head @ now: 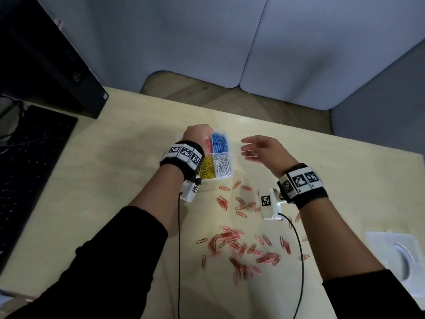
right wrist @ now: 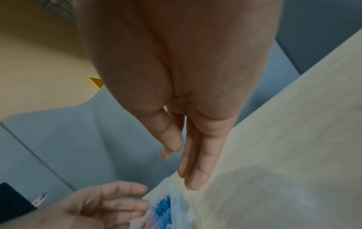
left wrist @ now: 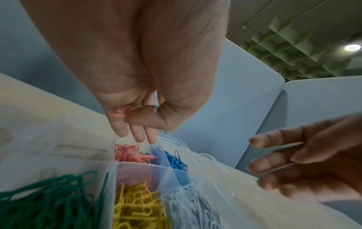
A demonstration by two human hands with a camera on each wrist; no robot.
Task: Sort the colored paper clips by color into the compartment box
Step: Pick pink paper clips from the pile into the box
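Note:
A clear compartment box [head: 231, 173] sits mid-table with blue clips [head: 219, 142], white clips [head: 222, 165], yellow clips [head: 207, 169] and, in the left wrist view, green clips [left wrist: 51, 199] and red clips [left wrist: 129, 153]. My left hand [head: 199, 134] hovers over the red compartment, thumb and fingers pinching a few red clips [left wrist: 120, 113]. My right hand [head: 262, 149] floats just right of the box, fingers straight and empty [right wrist: 194, 155]. Many red clips [head: 236, 242] lie scattered on the table in front of the box.
A black keyboard [head: 27, 171] and a dark computer tower [head: 53, 54] stand at the left. The box's clear lid [head: 395, 256] lies at the right table edge. Grey partition panels [head: 230, 38] close the back. Wrist-camera cables trail over the near table.

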